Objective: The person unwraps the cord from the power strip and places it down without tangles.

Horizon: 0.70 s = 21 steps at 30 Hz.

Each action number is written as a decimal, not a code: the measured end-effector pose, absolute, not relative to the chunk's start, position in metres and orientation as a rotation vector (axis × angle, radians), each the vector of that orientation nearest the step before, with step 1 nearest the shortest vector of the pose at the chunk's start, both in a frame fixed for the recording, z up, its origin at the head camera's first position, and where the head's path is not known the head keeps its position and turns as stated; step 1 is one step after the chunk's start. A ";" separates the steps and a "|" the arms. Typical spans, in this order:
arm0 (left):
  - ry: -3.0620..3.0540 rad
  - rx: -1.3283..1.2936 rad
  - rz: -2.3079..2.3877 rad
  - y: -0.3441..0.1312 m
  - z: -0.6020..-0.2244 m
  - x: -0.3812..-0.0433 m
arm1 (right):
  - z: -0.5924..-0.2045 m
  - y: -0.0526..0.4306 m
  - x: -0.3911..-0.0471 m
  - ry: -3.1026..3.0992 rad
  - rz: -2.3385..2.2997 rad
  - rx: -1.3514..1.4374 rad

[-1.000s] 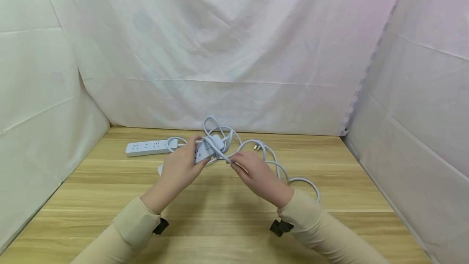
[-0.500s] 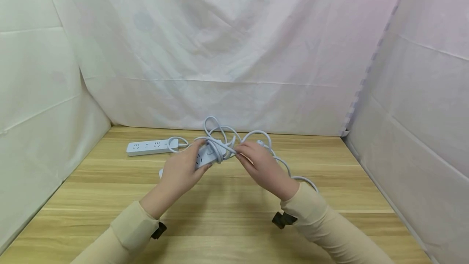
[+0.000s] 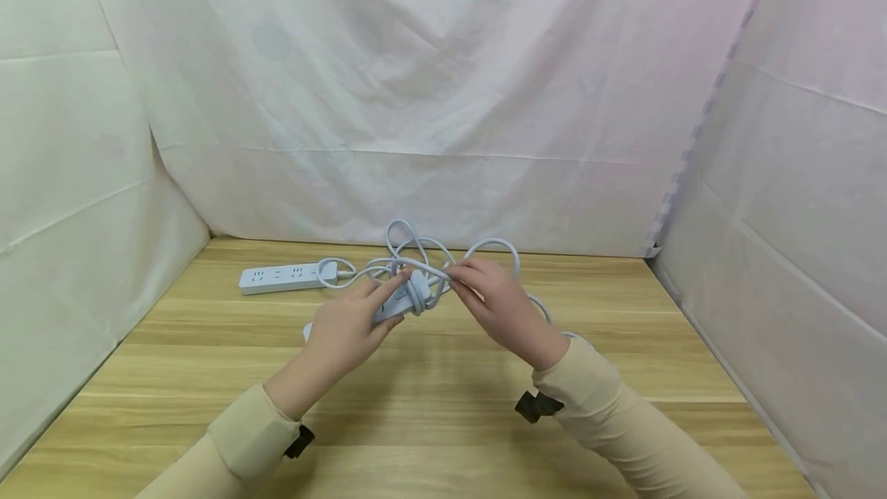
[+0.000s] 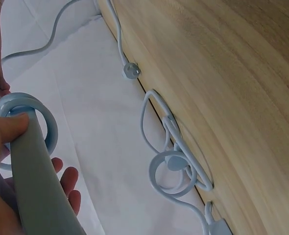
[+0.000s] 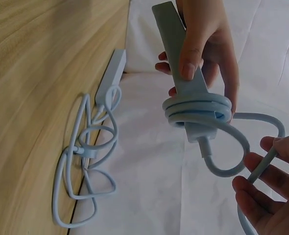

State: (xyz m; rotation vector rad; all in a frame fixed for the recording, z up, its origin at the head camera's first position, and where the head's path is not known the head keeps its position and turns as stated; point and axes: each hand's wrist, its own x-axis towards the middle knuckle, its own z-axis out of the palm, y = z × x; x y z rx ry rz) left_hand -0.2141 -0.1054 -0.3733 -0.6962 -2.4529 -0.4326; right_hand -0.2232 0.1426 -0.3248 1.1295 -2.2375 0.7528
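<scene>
My left hand grips a white power strip, raised off the table, with the thumb along one face and fingers behind it. Several turns of white cord circle the strip close to its cord end. In the right wrist view, my right hand pinches a running length of that cord between thumb and fingers, just beyond the strip's end. The head view has the right hand to the right of the strip, with cord arching up behind it.
A second white power strip lies at the back left of the wooden table. Its looped cord is tangled on the tabletop. A plug lies on the wood in the left wrist view. White cloth hangs behind and at both sides.
The right hand has shifted slightly right and drawn the cord with it. More cord now wraps the held strip's end. Left fingers have moved over the strip, which stays in the left hand.
</scene>
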 end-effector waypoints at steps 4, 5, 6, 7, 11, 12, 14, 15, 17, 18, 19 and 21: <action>-2.427 -0.739 -0.454 -0.105 -0.373 -0.212 | -0.324 0.146 -0.226 -2.241 0.763 1.104; -2.423 -0.747 -0.459 -0.105 -0.373 -0.211 | -0.324 0.147 -0.227 -2.243 0.768 1.096; -2.421 -0.752 -0.463 -0.104 -0.372 -0.211 | -0.324 0.148 -0.227 -2.247 0.774 1.088; -2.418 -0.755 -0.466 -0.104 -0.371 -0.210 | -0.324 0.148 -0.228 -2.249 0.779 1.083; -2.402 -0.773 -0.464 -0.105 -0.369 -0.208 | -0.327 0.151 -0.232 -2.235 0.783 1.069; -2.396 -0.779 -0.464 -0.105 -0.369 -0.208 | -0.327 0.152 -0.233 -2.233 0.779 1.062; -2.383 -0.792 -0.462 -0.106 -0.369 -0.207 | -0.328 0.153 -0.235 -2.230 0.777 1.050; -2.374 -0.798 -0.462 -0.106 -0.369 -0.208 | -0.328 0.154 -0.236 -2.233 0.781 1.043; -2.351 -0.804 -0.472 -0.107 -0.370 -0.208 | -0.329 0.156 -0.237 -2.248 0.782 1.025; -2.342 -0.805 -0.478 -0.107 -0.370 -0.208 | -0.330 0.158 -0.237 -2.258 0.780 1.015; -2.334 -0.804 -0.484 -0.108 -0.370 -0.208 | -0.330 0.159 -0.237 -2.271 0.779 1.005; -2.323 -0.792 -0.499 -0.109 -0.369 -0.208 | -0.332 0.162 -0.237 -2.300 0.772 0.981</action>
